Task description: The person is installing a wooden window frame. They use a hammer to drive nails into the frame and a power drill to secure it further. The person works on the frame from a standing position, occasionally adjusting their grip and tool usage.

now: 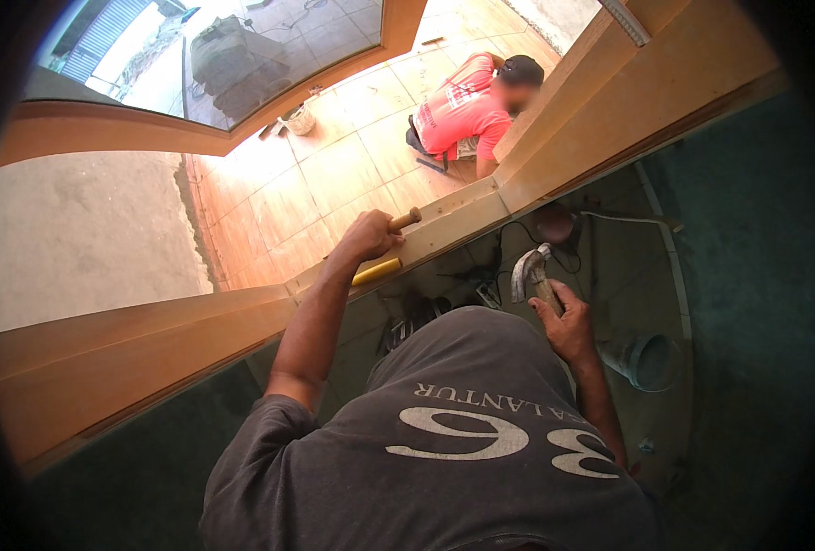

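My left hand (368, 236) is closed around the wooden handle of a chisel (406, 220), just above the wooden frame rail (453, 210). The handle's round end points right; the blade is hidden by my hand and the rail. On the rail close to my left wrist lies a yellow rod-shaped thing (377, 271), whose kind I cannot tell. My right hand (568, 321) grips a claw hammer (530, 274) by its wooden handle, on the near side of the rail. The hammer's metal head is up and apart from the chisel.
Beyond the rail, a co-worker in a pink shirt (467, 108) crouches on the tiled floor (352, 174). A glazed wooden sash (224, 140) stands at the upper left. A small bucket (299, 119) sits behind it. On my side are dark cables (502, 243) and a clear bucket (653, 362).
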The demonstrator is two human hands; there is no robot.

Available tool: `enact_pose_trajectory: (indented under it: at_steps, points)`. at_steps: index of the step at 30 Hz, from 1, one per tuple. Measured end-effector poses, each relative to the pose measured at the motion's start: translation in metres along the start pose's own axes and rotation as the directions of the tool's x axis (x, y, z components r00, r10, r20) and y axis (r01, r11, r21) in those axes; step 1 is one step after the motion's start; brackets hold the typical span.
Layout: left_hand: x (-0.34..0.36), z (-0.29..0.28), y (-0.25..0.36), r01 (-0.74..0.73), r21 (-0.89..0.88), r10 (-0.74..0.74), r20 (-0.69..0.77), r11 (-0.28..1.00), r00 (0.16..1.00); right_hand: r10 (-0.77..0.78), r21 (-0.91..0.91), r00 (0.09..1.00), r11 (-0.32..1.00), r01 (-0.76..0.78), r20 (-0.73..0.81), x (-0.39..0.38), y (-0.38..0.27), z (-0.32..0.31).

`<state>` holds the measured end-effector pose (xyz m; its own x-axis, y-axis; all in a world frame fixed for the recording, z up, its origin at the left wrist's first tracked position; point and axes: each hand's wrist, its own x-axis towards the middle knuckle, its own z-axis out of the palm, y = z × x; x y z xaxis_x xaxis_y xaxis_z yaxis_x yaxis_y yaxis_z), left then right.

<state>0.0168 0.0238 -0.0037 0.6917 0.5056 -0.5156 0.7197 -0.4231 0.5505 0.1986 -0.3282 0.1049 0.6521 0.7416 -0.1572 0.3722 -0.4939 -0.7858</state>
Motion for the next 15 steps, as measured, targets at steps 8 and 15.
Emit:
enact_pose_trajectory:
  at_steps: [8, 15]
  points:
    - [-0.0008, 0.0011, -0.0005, 0.040, -0.027, -0.040, 0.009, 0.999, 0.999, -0.004, 0.005, 1.000, 1.000, 0.004, 0.005, 0.0007, -0.0015, -0.0026]
    - [0.0038, 0.0022, -0.0023, 0.030, -0.024, -0.029, 0.035, 0.999, 0.999, -0.041, -0.015, 0.999, 0.999, 0.042, 0.002, 0.0014, 0.0019, -0.0023]
